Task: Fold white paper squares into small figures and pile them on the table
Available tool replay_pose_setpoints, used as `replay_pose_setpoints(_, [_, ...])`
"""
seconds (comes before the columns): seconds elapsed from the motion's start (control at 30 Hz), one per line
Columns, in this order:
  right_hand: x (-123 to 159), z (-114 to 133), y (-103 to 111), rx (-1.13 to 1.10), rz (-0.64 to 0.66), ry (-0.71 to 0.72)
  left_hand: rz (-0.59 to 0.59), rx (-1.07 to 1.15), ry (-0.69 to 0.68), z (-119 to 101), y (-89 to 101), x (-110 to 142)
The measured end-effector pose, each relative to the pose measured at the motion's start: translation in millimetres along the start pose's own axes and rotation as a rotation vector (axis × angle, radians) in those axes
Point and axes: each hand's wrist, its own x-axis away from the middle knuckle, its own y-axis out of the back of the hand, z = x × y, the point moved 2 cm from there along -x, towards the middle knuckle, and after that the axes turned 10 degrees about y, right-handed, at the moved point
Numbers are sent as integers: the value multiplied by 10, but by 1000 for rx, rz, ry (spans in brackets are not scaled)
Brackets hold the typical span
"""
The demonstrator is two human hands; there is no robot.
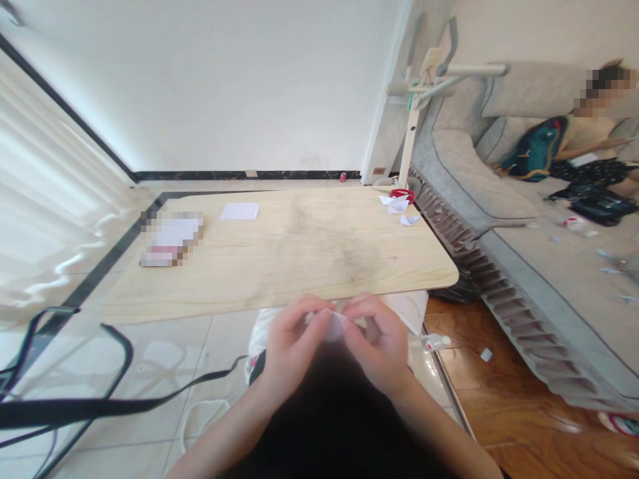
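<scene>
A small piece of white paper (pixel 335 327) is pinched between my two hands, just in front of the table's near edge. My left hand (pixel 294 336) grips its left side with thumb and fingers. On the right side, my right hand (pixel 379 339) holds it the same way. Fingers cover much of the paper, so its exact folds cannot be made out. Folded white paper shapes (pixel 398 203) lie at the table's far right corner, with a smaller folded paper (pixel 410 220) beside them. A flat white sheet (pixel 240 211) rests at the far left of the table.
The pale wooden table (pixel 279 266) spans the middle, with a blurred-out stack (pixel 172 241) on its left. A black strap (pixel 150 404) and metal frame (pixel 127 352) are at lower left. A grey sofa (pixel 564 246) with a seated person (pixel 594 136) stands at right.
</scene>
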Motion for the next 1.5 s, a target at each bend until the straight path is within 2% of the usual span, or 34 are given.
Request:
replay_pose_setpoints(0.23, [-31, -18, -6, -61, 10, -119, -13, 105, 76, 59, -8, -14])
replay_pose_setpoints(0.37, [-43, -17, 14, -63, 14, -146, 60, 80, 110, 77, -23, -18])
replay_pose_setpoints(0.67, [-12, -75, 12, -123, -2, -279, 67, 24, 77, 97, -13, -11])
replay_pose_setpoints(1.5, [16, -92, 25, -86, -16, -269, 76, 20, 129, 81, -18, -2])
